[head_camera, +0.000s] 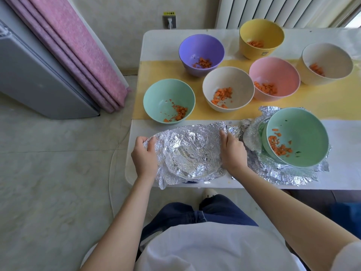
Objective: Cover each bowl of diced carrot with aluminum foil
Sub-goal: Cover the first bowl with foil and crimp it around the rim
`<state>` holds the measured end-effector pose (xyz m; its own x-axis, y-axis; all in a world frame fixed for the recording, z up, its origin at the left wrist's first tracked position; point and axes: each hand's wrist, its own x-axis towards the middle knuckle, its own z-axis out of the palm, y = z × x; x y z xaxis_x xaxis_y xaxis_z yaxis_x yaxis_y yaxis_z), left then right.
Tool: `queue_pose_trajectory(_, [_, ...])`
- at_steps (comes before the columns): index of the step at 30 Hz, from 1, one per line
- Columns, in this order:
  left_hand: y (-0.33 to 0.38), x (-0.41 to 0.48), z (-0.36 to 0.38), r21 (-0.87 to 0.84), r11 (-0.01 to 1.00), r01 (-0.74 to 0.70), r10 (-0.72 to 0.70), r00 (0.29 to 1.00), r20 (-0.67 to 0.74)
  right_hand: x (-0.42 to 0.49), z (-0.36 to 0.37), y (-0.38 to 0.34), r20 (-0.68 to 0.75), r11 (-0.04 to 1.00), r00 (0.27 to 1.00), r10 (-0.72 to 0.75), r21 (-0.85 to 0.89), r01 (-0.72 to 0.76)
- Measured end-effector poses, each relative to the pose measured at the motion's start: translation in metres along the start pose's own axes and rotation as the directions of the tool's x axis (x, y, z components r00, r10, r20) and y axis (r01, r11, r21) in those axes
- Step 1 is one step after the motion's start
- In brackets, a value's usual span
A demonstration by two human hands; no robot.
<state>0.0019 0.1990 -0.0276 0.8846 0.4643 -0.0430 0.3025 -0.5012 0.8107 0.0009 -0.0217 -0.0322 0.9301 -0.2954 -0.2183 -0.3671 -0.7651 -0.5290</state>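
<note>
Silver foil (187,151), heavily crinkled, is domed over a bowl between the two hands near the table's (341,132) front edge. The bowl is hidden except for a dark sliver under the foil's near rim. The left hand (144,155) grips the sheet's left edge, fingers curled round a bunched fold. The right hand (232,151) pinches the right side, thumb on top and fingers tucked behind the foil.

Just right of the right hand, a green bowl (304,130) sits tilted on a second crumpled sheet (283,173), uncovered, with diced carrot (279,147) in it. Beyond the hands six more bowls stand open, each with a little carrot: a mint bowl (166,92) past the left hand, a cream bowl (224,79) past the right, then a purple bowl (201,45), a pink bowl (273,69), a yellow bowl (259,30) and another cream bowl (330,55) farther off.

The yellow bowl has a small printed mark low on its side, too small to read. On the wall, a yellow-and-black sticker (169,13) above a socket (169,22) bears characters that cannot be made out.
</note>
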Motion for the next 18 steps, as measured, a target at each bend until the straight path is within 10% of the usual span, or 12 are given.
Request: queue_pose_trajectory(18, [-0.028,-0.005,0.018,-0.043,0.994,0.104,-0.097,0.984,0.147,0.004,0.004,0.004,0.11,0.997,0.992,0.056,0.039,-0.06])
